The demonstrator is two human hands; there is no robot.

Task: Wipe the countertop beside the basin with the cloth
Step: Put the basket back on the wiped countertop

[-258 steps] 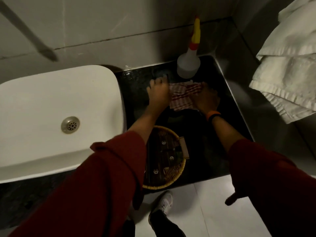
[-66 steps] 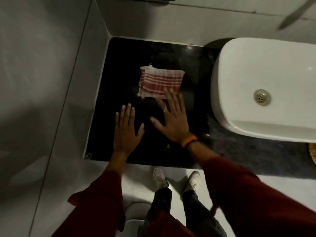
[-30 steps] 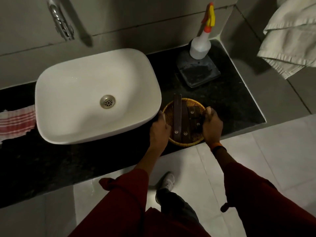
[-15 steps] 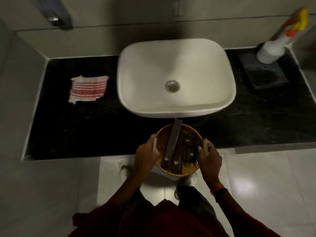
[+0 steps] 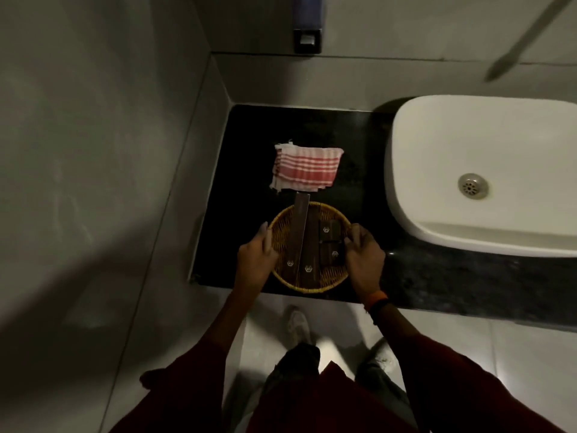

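A folded red-and-white striped cloth [image 5: 305, 168] lies on the black countertop [image 5: 246, 195] left of the white basin [image 5: 487, 170]. No hand touches it. Just in front of the cloth, near the counter's front edge, is a round wicker basket [image 5: 335, 276] with dark brown boxes and a long dark strip in it. My left hand [image 5: 256, 257] grips the basket's left rim and my right hand [image 5: 363, 257], with an orange band at the wrist, grips its right rim.
A grey tiled wall bounds the counter on the left and at the back. A dark wall-mounted dispenser [image 5: 307, 35] hangs above the counter. The basin's drain [image 5: 472, 185] is at the right. White floor tiles and my shoes [image 5: 298, 323] are below the counter edge.
Both hands carried the wicker basket from the right of the basin, past its front, to the counter's left part in front of the cloth. The cloth has stayed put.
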